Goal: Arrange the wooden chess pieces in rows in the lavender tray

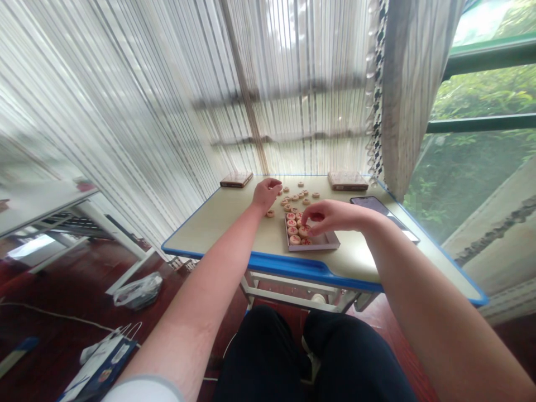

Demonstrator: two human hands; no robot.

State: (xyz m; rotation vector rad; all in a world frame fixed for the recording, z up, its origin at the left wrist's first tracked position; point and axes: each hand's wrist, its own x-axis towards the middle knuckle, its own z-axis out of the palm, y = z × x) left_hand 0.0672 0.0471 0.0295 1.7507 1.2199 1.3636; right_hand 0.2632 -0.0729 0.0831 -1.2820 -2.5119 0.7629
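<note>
A shallow open box (318, 246) sits near the front edge of the table. Round wooden Chinese chess pieces (292, 223) with red characters fill its left part in rows. Over the box, my right hand (329, 215) has its thumb and fingers closed on a piece (304, 230) in the second column. My left hand (267, 194) reaches to the far side of the table, its fingers curled round a piece partly hidden at the fingertips. Several loose pieces (295, 197) lie scattered beyond the box, and one piece (270, 214) rests just below my left hand.
The pale table (201, 229) has a blue rim. Two flat brown boxes, one on the left (237, 178) and one on the right (347, 180), lie at its far edge. A phone (371, 204) is at the right. Behind hangs a string curtain (310, 123).
</note>
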